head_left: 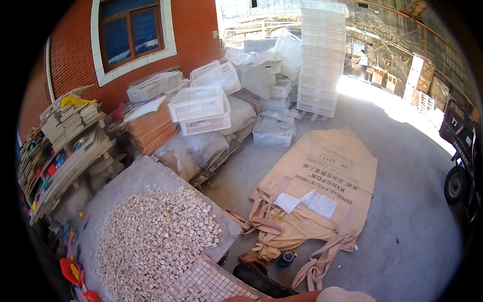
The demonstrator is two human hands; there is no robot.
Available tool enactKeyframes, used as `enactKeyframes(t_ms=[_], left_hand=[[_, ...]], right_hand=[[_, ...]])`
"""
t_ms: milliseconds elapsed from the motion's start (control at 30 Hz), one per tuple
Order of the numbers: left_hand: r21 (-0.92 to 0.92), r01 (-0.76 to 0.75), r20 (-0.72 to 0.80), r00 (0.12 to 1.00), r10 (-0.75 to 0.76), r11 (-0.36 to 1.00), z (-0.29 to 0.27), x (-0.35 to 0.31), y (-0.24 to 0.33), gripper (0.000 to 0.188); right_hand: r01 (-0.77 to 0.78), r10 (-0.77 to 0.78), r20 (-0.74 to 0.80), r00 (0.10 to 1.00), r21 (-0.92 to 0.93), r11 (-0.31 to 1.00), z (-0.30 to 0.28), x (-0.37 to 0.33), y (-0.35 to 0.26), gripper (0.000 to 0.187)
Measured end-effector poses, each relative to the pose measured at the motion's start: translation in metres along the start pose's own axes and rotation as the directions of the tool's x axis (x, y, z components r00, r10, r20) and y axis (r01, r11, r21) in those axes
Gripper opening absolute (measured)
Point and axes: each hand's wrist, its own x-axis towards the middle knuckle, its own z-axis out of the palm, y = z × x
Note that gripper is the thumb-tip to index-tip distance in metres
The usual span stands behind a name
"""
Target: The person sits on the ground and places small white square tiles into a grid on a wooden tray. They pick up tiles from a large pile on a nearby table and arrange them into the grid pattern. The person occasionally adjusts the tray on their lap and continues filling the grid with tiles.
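At the bottom edge my right hand (240, 299) shows only as a sliver; a band circles its wrist and a pale sleeve covers the upper arm. Its fingers are cut off by the frame. Closest to it lies a gridded tray (229, 283) with small square beige tiles set in rows. Beyond the tray, a large heap of loose small beige stone cubes (156, 231) spreads over a grey board (151, 173). My left hand does not appear.
A big tan woven sack (322, 171) with straps and white papers (319, 204) lies on the floor, beside a dark blue bottle (287, 258). A dark-clothed leg (259, 279) extends nearby. White crates (322, 60) stand behind, stacked boards (75, 121) left, a three-wheeled vehicle (458, 166) right.
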Motion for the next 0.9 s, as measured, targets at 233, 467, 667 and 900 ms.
enactKeyframes(t_ms=[233, 467, 667, 900], left_hand=[[0.049, -0.009, -0.092, 0.996, 0.013, 0.999, -0.004, 0.006, 0.008, 0.029], [0.065, -0.02, -0.148, 0.989, 0.03, 0.998, -0.017, 0.011, 0.021, 0.026], [0.074, -0.029, -0.202, 0.978, 0.043, 0.997, -0.035, 0.007, 0.03, 0.024], [0.065, -0.094, -0.284, 0.953, 0.108, 0.993, -0.062, 0.015, 0.061, 0.021]], right_hand=[[0.034, -0.033, 0.044, 0.998, -0.016, 0.999, 0.004, 0.005, -0.002, 0.026], [0.044, -0.041, 0.076, 0.996, -0.039, 0.998, -0.004, 0.018, -0.021, 0.023], [0.073, -0.071, 0.076, 0.995, -0.013, 0.997, -0.001, 0.018, -0.025, 0.021], [0.075, -0.072, 0.071, 0.995, -0.039, 0.996, -0.004, 0.02, -0.023, 0.02]])
